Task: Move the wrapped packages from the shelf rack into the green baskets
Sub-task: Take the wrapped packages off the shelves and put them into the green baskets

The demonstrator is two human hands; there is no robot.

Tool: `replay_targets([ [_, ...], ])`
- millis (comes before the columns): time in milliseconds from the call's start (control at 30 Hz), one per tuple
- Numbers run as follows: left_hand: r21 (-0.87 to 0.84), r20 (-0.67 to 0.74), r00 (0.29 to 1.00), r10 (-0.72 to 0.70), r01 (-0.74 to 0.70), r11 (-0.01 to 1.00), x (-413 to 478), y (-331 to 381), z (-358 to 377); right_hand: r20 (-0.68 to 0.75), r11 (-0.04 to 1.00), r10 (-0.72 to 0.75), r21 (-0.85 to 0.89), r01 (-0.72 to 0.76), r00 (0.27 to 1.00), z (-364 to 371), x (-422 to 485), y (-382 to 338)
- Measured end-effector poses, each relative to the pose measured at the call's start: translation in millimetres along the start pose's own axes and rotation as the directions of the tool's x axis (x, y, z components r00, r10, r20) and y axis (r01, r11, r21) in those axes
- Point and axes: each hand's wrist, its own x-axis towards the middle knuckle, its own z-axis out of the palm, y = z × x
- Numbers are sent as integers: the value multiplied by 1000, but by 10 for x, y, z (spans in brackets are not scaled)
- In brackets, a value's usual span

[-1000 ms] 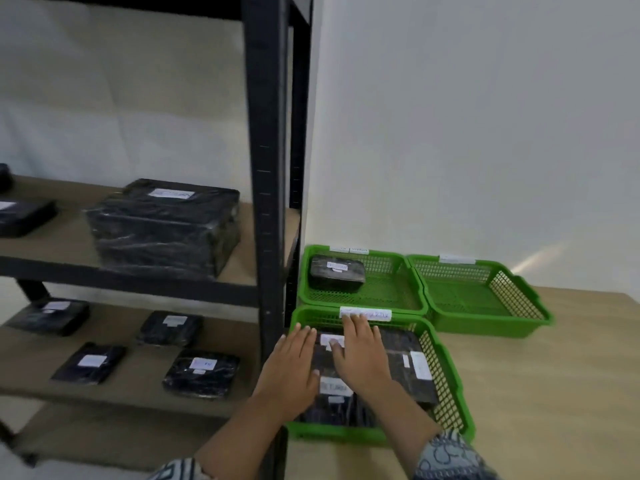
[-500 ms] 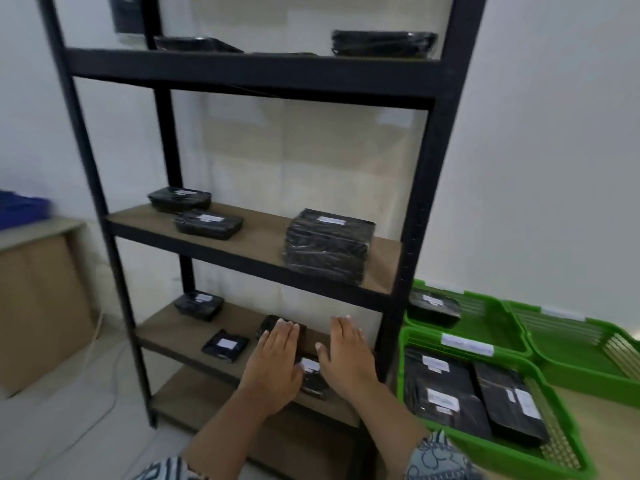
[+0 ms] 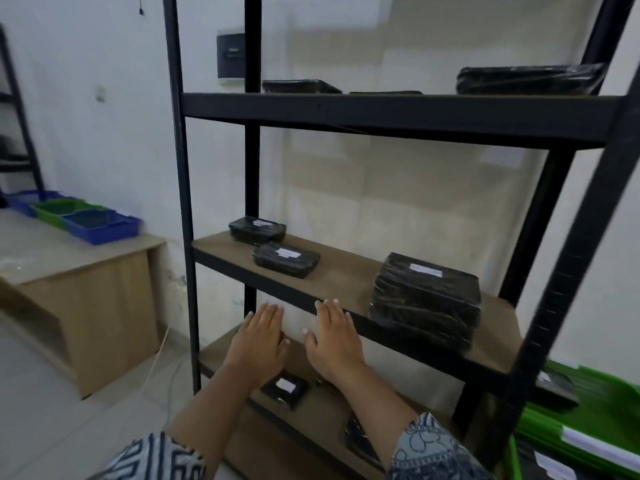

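Note:
The black shelf rack (image 3: 391, 112) fills the view. On its middle shelf lie two small black wrapped packages (image 3: 258, 230) (image 3: 285, 259) at the left and one large wrapped package (image 3: 426, 299) at the right. More packages (image 3: 530, 79) sit on the upper shelf, and a small one (image 3: 285, 389) lies on the lower shelf. My left hand (image 3: 258, 344) and my right hand (image 3: 334, 341) hover flat, fingers together, palms down, empty, in front of the middle shelf's edge, left of the large package. The green baskets (image 3: 595, 424) show at the bottom right, holding packages.
A low wooden table (image 3: 76, 258) stands at the left with blue and green trays (image 3: 100, 225) on it. A white cable (image 3: 156, 365) trails on the tiled floor beside the rack's left post. A dark panel (image 3: 230, 55) hangs on the wall behind.
My view swung left and up from the green baskets to the rack. Both hands lifted off the packages in the basket and now hover empty before the middle shelf.

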Motion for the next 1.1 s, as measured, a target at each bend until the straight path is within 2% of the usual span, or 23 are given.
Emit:
replay_targets([
  [333,-63,-77,996,50,-55,996,1044,-854,130,-38,997,73,12,-73,997,280,1163,-268],
  [533,-100,-53,992,110,-115,988,1440,-1244,266,-29,985,148,-81,-150,988,459,1586,-342],
  [633,-119,-60,984,167,-173,978,1703,-1497,326,-68,973,207,-89,-213,976,520,1820,-377],
  [867,-148,-61,941,332,-338,930,2227,-2100,470,-163,909,394,-74,-410,904,660,2181,-497],
  [1100,-247,-31,921,388,-383,890,2559,-2552,650,-208,819,556,-27,-573,805,779,2265,-623],
])
